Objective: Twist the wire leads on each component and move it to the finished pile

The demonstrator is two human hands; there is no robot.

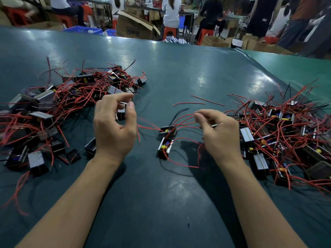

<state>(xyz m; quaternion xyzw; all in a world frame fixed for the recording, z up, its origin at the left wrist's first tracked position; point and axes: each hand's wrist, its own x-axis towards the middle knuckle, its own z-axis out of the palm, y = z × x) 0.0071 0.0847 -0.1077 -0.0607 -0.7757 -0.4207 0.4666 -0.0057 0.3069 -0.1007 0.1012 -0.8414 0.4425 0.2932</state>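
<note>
Nearest to us our two bare forearms reach out over the dark green table (179, 68). Our left hand (114, 126) hovers with fingers loosely curled around a small black component (121, 112); whether the fingers actually grip it or only cup the air about it we cannot tell. Our right hand (218, 133) has its thumb and fingertips drawn narrow together on the red wire leads (182, 117) that arc out from the components between our hands. There, on the table, two components (166, 140) lie touching end to end, showing yellow and blue parts inside black frames, with a black lead rising from the upper one. To our left spreads one pile (53, 108) of components tangled in red wire, and to our right another pile (279, 135) of the same; which is the finished one we cannot tell. Just beyond our hands two loose red wire pieces (206, 101) lie on the bare table. Farthest off, past the table's edge, people sit on red stools (170, 31) among open cardboard boxes (134, 25) and blue crates (84, 30).
</note>
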